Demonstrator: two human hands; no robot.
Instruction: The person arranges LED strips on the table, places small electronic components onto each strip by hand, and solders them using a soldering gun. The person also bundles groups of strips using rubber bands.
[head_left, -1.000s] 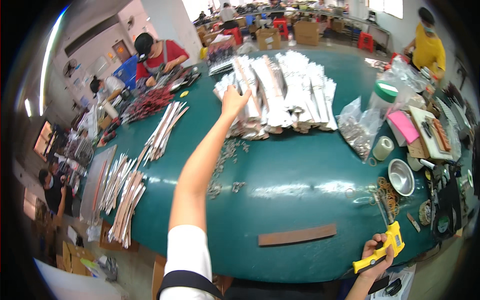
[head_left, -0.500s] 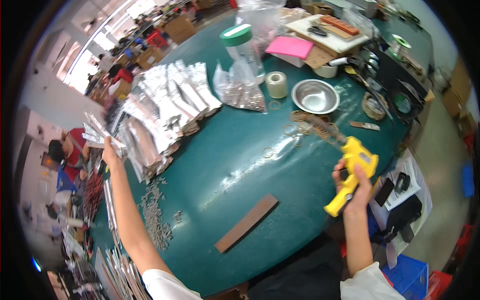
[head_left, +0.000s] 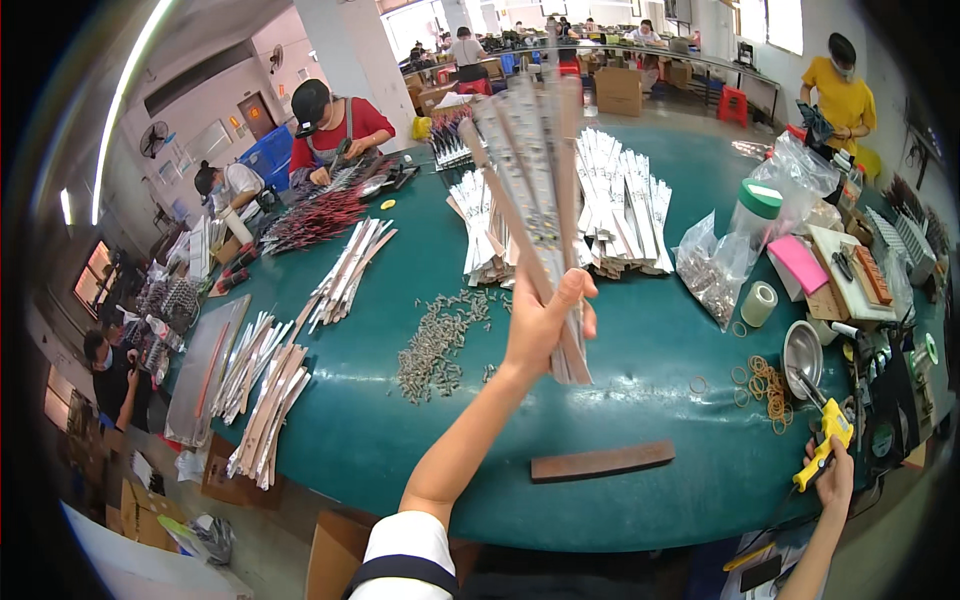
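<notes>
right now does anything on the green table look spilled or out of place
Small grey pieces lie loose with strays on the green table, and rubber bands spread beside the metal bowl. Neither is contained, so they look spilled, though possibly deliberately.

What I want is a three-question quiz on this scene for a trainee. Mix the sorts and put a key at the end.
1. Open question: What does the left hand hold?

2. True or false: The right hand is gripping the brown bar.

3. Fill the blank: The tan bands lie on the green table to the ____ of the brown bar, as the picture shows it.

Key:
1. A bundle of strips, held up above the table.
2. False: it grips a yellow tool, and the bar lies on the table.
3. Right.
</notes>
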